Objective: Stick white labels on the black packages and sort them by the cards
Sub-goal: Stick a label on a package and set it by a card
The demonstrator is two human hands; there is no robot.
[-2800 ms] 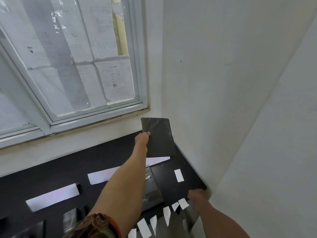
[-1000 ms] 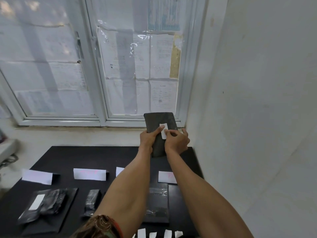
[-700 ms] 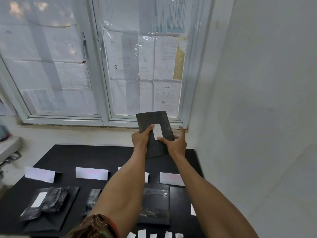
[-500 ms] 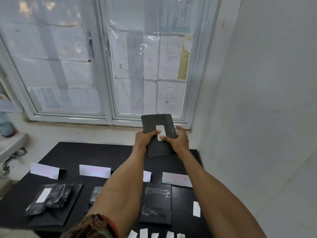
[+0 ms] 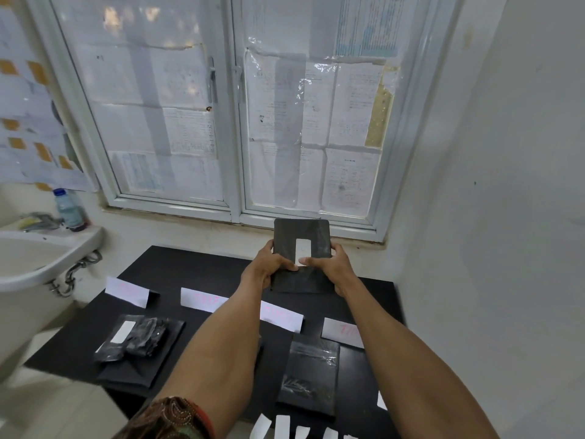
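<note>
Labelled black package in 2 hands

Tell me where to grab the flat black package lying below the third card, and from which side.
Take the flat black package by its near short edge, coming from the person's side. It lies flat and thin on the black table, its long axis pointing away, and that end overhangs slightly toward the loose white labels, so fingers could likely slip under.

Single head view, looking forward and down over both outstretched arms; black table below, window beyond hands.
</note>
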